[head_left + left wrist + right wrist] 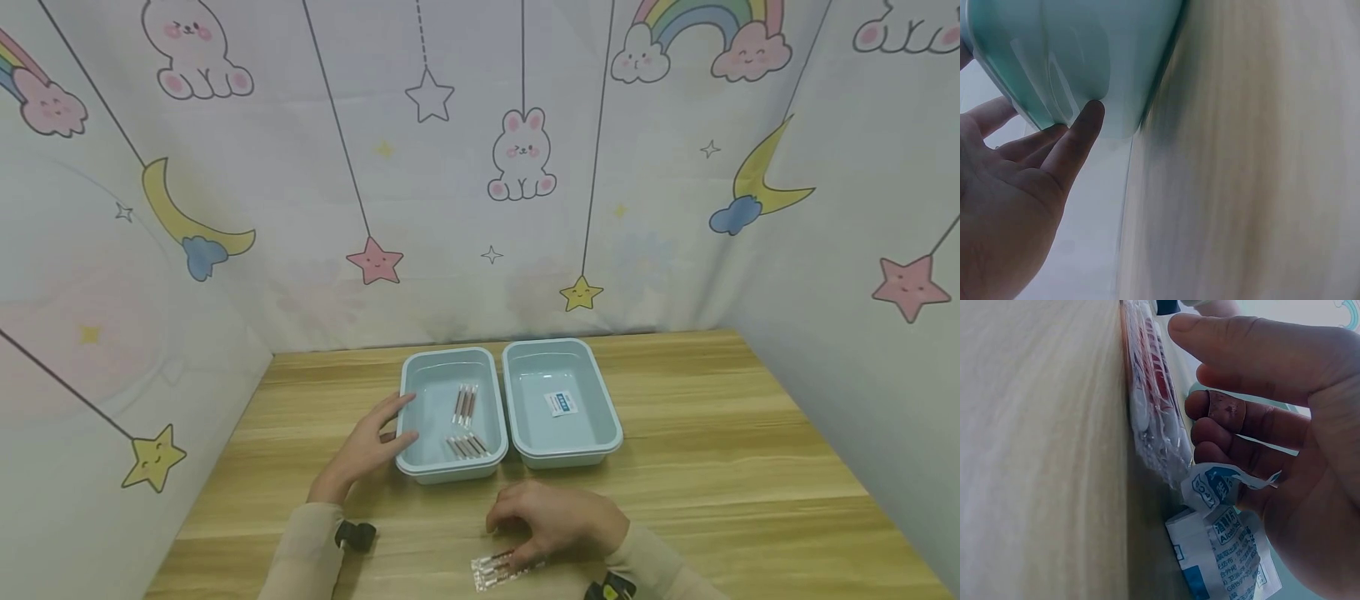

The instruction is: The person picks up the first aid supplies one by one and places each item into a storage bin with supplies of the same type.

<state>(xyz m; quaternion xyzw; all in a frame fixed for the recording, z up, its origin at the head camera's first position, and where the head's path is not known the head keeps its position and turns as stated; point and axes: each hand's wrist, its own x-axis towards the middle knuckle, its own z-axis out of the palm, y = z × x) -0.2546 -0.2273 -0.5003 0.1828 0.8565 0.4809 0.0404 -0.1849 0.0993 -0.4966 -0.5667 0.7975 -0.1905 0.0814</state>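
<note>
My left hand grips the left side of a pale blue plastic tray, with fingertips over the rim; other fingers press the outer wall in the left wrist view. Brown, white-tipped cotton swabs lie in two packets inside. My right hand is low over the table, thumb beside a clear packet of cotton swabs. In the right wrist view its fingers are curled, with white-and-blue alcohol pad packets against the little-finger side. The hand hides those packets in the head view.
A second pale blue tray stands close on the right, with one white-and-blue packet inside. Both are on a wood-grain table. Printed cloth walls enclose the back and sides. Dark straps sit at the wrists.
</note>
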